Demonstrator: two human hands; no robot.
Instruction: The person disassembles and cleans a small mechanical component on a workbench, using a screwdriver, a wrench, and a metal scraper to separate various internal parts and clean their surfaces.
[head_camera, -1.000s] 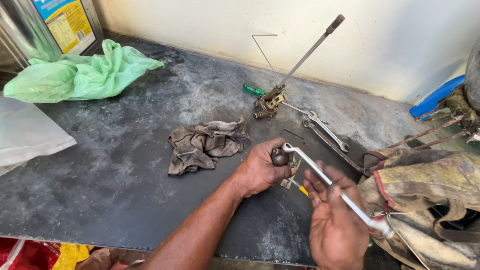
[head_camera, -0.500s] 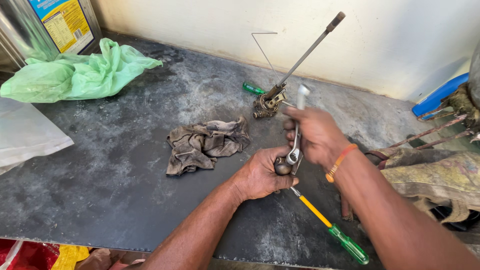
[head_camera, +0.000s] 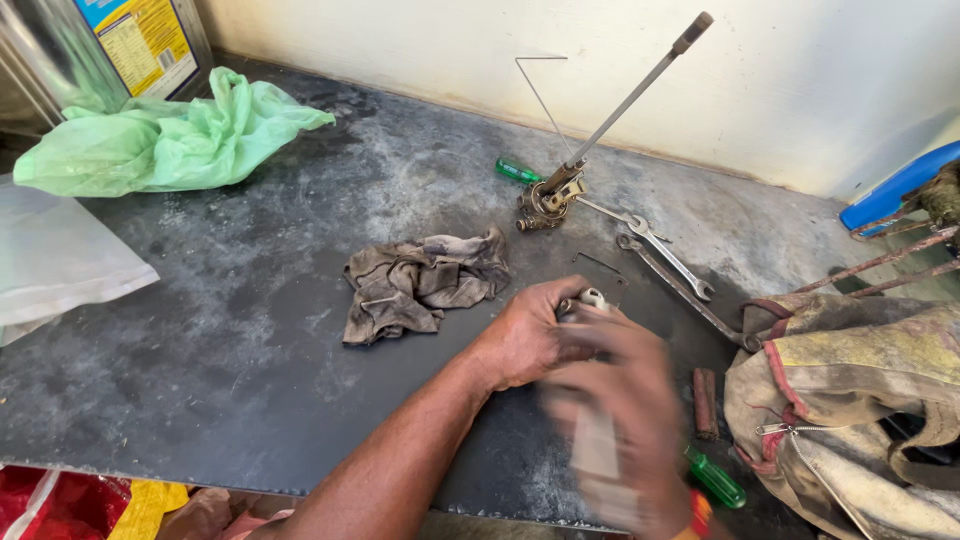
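Observation:
My left hand (head_camera: 530, 335) rests on the dark worktop and grips a small metal part (head_camera: 592, 299) that peeks out above its fingers. My right hand (head_camera: 625, 415), blurred with motion, is just in front of it and holds the handle of a silver wrench (head_camera: 596, 450) whose head sits at the part. A green-handled screwdriver (head_camera: 716, 478) lies under my right wrist. A dirty grey rag (head_camera: 420, 282) lies to the left of my left hand.
A metal mechanism with a long lever rod (head_camera: 600, 130) stands at the back. Two spanners (head_camera: 670, 262) lie beside it, with a small green screwdriver (head_camera: 516, 171). A worn tool bag (head_camera: 860, 400) sits right; a green plastic bag (head_camera: 170, 140) lies at the back left.
My right hand swung the wrench from pointing away at the wall down toward me; a second ago it also pointed toward me. My left hand stayed on the part.

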